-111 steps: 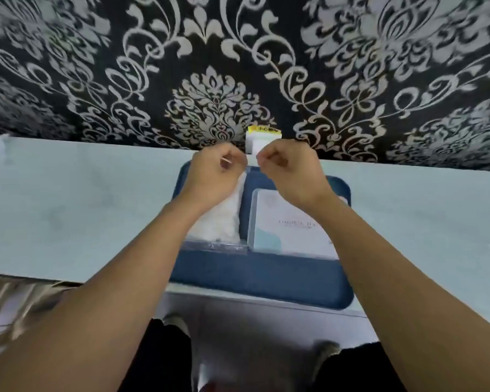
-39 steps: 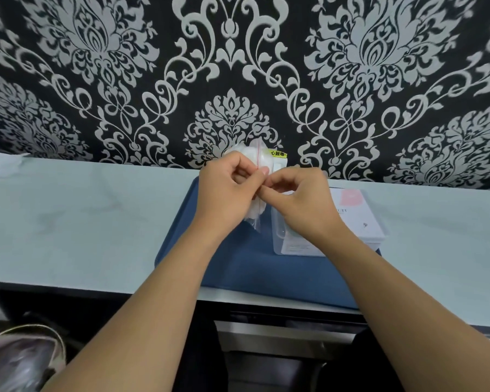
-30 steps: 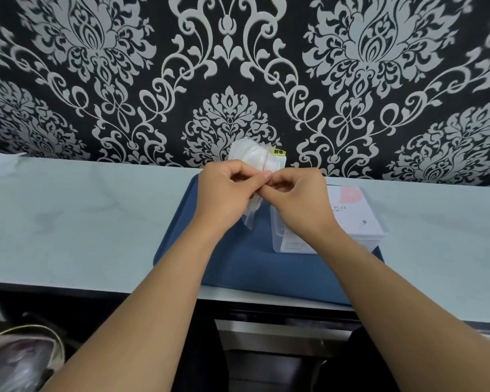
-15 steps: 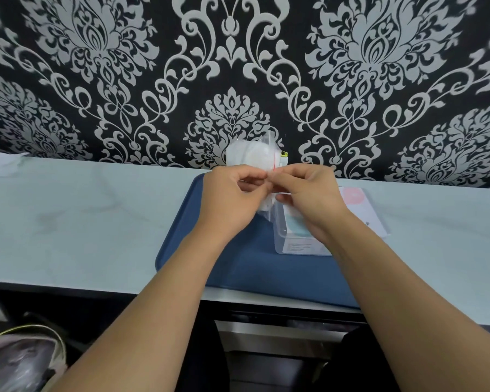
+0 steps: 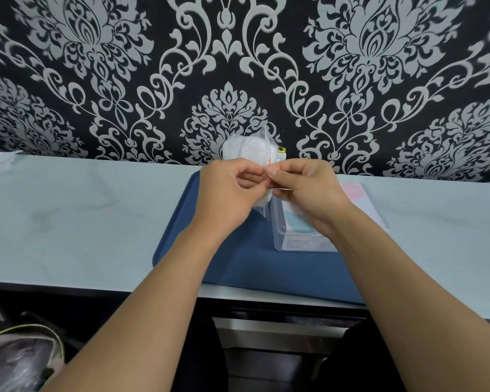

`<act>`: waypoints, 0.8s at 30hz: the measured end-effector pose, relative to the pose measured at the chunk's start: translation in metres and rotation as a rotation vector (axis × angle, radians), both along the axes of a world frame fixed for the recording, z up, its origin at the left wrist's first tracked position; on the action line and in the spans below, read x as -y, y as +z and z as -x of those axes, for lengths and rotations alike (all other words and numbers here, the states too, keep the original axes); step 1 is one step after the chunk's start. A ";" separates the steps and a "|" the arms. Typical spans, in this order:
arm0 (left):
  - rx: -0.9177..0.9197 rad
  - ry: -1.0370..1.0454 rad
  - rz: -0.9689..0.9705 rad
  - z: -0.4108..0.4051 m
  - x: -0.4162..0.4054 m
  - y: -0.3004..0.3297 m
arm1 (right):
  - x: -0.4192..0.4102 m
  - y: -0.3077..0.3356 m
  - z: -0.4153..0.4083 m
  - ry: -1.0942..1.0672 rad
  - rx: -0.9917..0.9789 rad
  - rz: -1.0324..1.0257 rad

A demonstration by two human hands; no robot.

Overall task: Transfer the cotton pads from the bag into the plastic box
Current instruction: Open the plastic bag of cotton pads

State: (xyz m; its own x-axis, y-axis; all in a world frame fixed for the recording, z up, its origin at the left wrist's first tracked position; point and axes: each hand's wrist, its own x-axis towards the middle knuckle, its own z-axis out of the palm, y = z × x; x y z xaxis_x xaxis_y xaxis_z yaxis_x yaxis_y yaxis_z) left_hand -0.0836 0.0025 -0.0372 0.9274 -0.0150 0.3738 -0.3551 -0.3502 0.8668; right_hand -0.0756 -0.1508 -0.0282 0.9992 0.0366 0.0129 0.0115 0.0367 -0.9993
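Both hands, left (image 5: pixel 227 193) and right (image 5: pixel 309 190), pinch a clear bag (image 5: pixel 249 151) of white cotton pads (image 5: pixel 245 149) above the lidded plastic box (image 5: pixel 297 236).

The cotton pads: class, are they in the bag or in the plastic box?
In the bag: the white cotton pads show through it, pinched by both hands, above the plastic box.

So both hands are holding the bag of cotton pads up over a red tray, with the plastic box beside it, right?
Not quite: the tray is dark blue, not red, as the head view shows. Both hands, left hand and right hand, do pinch the bag of cotton pads above it, plastic box alongside.
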 end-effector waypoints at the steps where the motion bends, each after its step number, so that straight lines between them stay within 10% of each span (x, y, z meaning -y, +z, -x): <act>1: 0.011 0.007 -0.011 0.000 0.001 -0.001 | -0.001 0.000 0.000 -0.007 0.008 0.001; 16: 0.131 0.164 -0.096 -0.002 0.004 0.000 | -0.013 -0.003 0.006 -0.217 0.418 0.599; 24: 0.039 0.082 -0.012 -0.001 -0.011 0.004 | -0.021 -0.007 0.002 -0.140 0.247 0.440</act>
